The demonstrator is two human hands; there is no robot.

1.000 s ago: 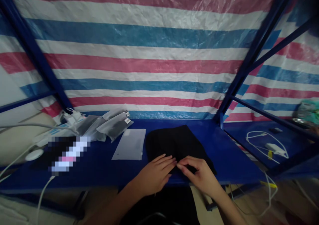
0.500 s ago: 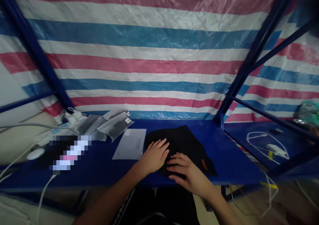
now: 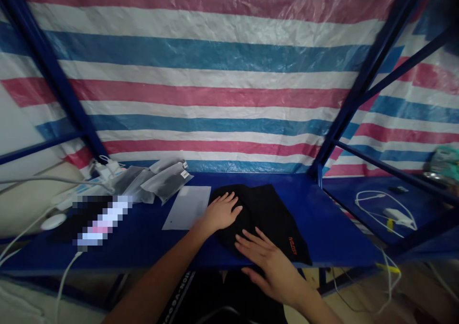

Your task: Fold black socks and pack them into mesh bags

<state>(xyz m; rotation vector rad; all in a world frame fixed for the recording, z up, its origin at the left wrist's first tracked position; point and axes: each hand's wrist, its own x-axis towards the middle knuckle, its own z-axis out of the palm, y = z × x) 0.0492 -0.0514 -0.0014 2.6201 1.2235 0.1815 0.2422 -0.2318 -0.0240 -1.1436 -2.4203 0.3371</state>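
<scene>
A black cloth garment (image 3: 276,214) with small orange lettering near its right corner lies folded on the blue table (image 3: 333,223). On its left part rests my left hand (image 3: 223,212), palm down with the fingers stretched out. My right hand (image 3: 263,262) lies flat over the garment's near edge, its fingers spread and its thumb apart. Neither hand grips the cloth. Just left of the garment is a flat, translucent white plastic bag (image 3: 187,207). The cloth under both palms is hidden.
Several packed clear bags (image 3: 165,178) lie at the back left, beside a white power strip (image 3: 77,190) with plugs. A pixelated device (image 3: 103,221) with a cable sits at the left. Blue metal posts (image 3: 344,108) frame the table; a white charger and cable (image 3: 398,216) lie beyond the right one.
My right hand has moved a little toward me and its fingers have spread. My left hand has shifted slightly up. The garment's right side has turned and slid slightly nearer.
</scene>
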